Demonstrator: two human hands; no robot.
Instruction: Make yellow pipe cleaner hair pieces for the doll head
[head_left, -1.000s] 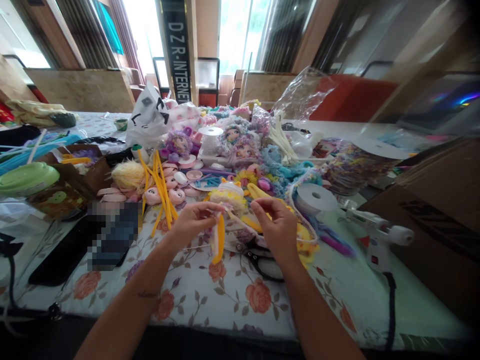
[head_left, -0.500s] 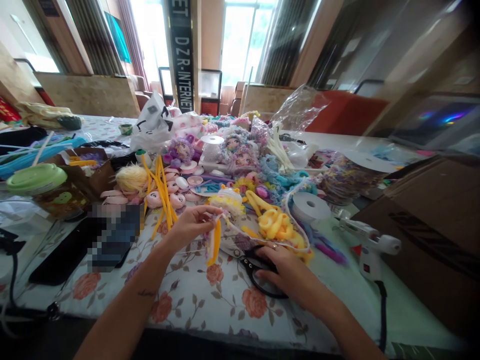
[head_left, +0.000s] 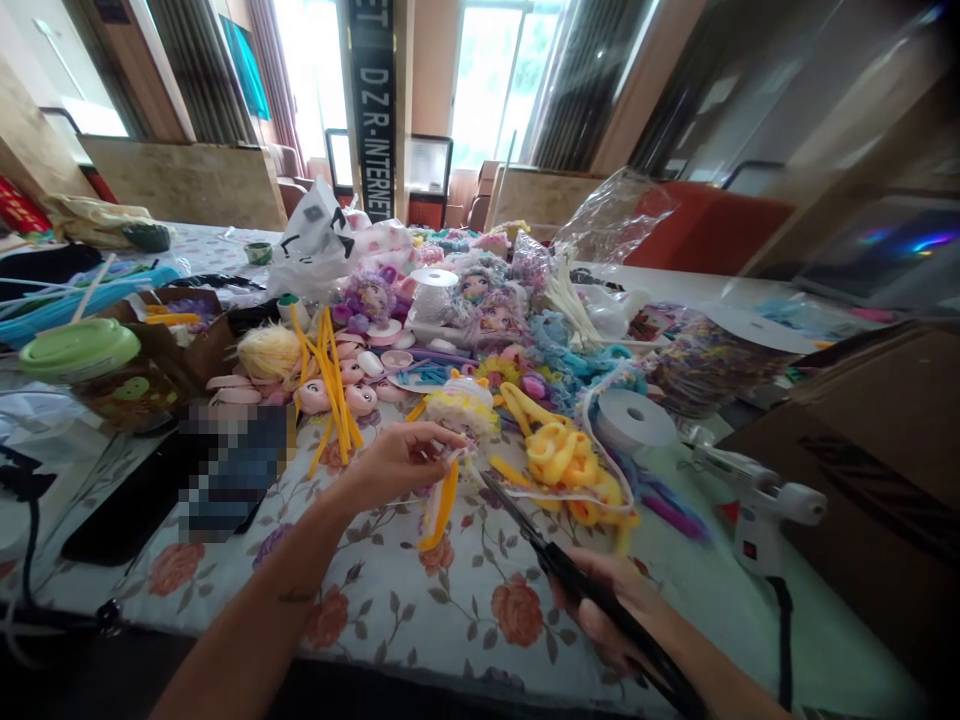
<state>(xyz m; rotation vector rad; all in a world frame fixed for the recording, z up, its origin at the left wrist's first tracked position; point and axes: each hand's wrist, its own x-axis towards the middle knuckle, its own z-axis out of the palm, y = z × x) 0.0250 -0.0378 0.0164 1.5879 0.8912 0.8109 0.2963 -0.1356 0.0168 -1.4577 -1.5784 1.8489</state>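
My left hand (head_left: 397, 462) is closed in a pinch on a yellow pipe cleaner loop (head_left: 441, 505) wrapped with white lace trim, held a little above the floral tablecloth (head_left: 420, 600). My right hand (head_left: 611, 610) grips black scissors (head_left: 559, 560) low at the right, their blades pointing up and left towards the held piece. A white cord runs from the piece to a pile of yellow pipe cleaner curls (head_left: 562, 455).
A white hot glue gun (head_left: 757, 500) lies at the right beside a cardboard box (head_left: 877, 450). A white ribbon spool (head_left: 634, 420), doll heads (head_left: 480, 300), yellow pipe cleaners (head_left: 326, 385), a green lid (head_left: 79, 350) and a dark phone (head_left: 135, 505) crowd the table.
My right hand left the held piece, dropped to the scissors on the table and lifted them, blades now aimed at the piece. The left hand has kept its pinch.
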